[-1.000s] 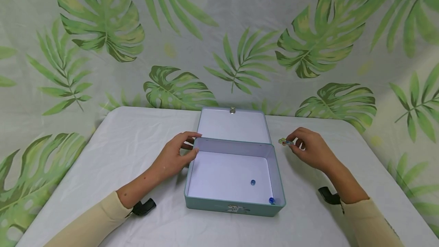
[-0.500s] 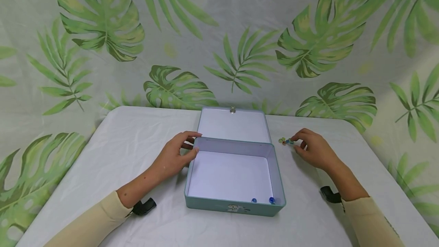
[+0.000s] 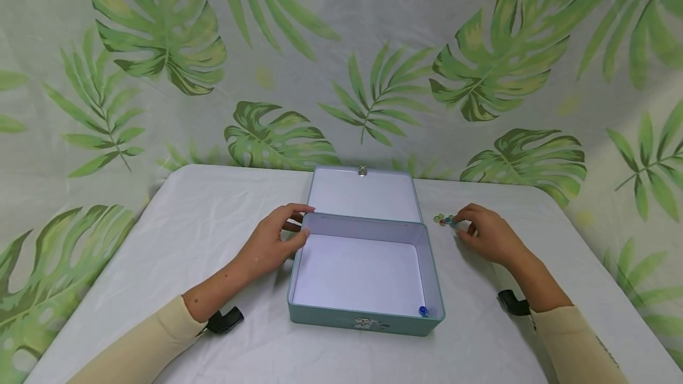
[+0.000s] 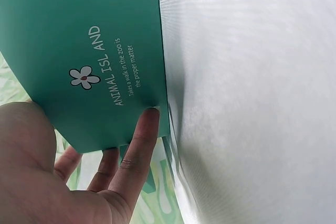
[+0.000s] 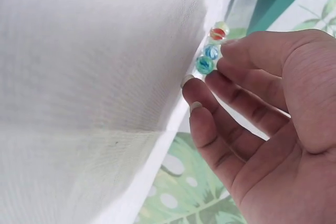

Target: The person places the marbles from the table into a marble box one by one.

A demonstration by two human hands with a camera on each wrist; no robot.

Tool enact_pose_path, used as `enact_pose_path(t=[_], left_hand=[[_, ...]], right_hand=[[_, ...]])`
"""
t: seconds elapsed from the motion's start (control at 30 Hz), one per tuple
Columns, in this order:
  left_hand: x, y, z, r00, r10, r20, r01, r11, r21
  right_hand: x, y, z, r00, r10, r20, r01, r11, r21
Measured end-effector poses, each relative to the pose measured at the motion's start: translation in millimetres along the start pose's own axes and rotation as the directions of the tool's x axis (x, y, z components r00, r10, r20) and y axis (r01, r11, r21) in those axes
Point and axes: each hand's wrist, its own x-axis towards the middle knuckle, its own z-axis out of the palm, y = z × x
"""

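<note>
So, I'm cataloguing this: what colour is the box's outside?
The box is teal green outside; clearest in the left wrist view.

The box (image 3: 320,315) is coloured teal-green outside and pale lilac-white inside; it is printed with a white, black-outlined flower (image 4: 84,77) and white lettering (image 4: 106,65); deep blue is shown by the boxed marble (image 3: 423,311); the clustered marbles (image 5: 205,65) are tinted green-blue, blue and red; the tablecloth (image 3: 229,197) is plain white; the pale grey backdrop (image 3: 299,82) is leaf-patterned in green; the sleeves (image 3: 144,342) are coloured cream.
</note>
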Motion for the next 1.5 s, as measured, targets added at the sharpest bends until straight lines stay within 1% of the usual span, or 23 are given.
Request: enact_pose_path(t=[0.33, 0.5, 0.73, 0.93, 1.07, 1.2, 1.37, 1.5], left_hand=[[1.4, 0.8, -0.9, 1.0, 0.01, -0.003, -0.01, 1.0, 0.018], [0.9, 0.1, -0.3, 1.0, 0.009, -0.005, -0.009, 1.0, 0.018], [0.8, -0.3, 0.1, 1.0, 0.0, -0.006, 0.0, 1.0, 0.016], [0.6, -1.0, 0.5, 1.0, 0.003, -0.007, -0.003, 1.0, 0.015], [0.5, -1.3, 0.3, 1.0, 0.005, -0.008, -0.005, 1.0, 0.016], [0.4, -1.1, 0.3, 1.0, 0.003, -0.007, -0.003, 1.0, 0.019], [0.6, -0.9, 0.3, 1.0, 0.003, -0.006, -0.003, 1.0, 0.018], [0.7, -0.8, 0.2, 1.0, 0.002, -0.006, -0.002, 1.0, 0.014]], right_hand=[[1.1, 0.6, 0.5, 0.999, 0.026, 0.046, -0.028, 0.998, 0.049], [0.7, 0.5, 0.3, 0.998, 0.011, 0.058, -0.015, 0.998, 0.061], [0.8, -3.5, -1.9, 0.999, -0.009, 0.045, 0.007, 0.998, 0.055], [1.8, -14.2, -6.4, 0.999, -0.037, 0.016, 0.036, 0.997, 0.07], [2.4, -25.0, -9.6, 0.997, -0.08, -0.021, 0.082, 0.993, 0.081], [2.2, -35.7, -12.2, 0.991, -0.125, -0.054, 0.129, 0.987, 0.092], [2.6, -47.3, -14.0, 0.985, -0.154, -0.08, 0.162, 0.983, 0.093], [2.5, -55.9, -15.5, 0.975, -0.185, -0.126, 0.197, 0.977, 0.085]])
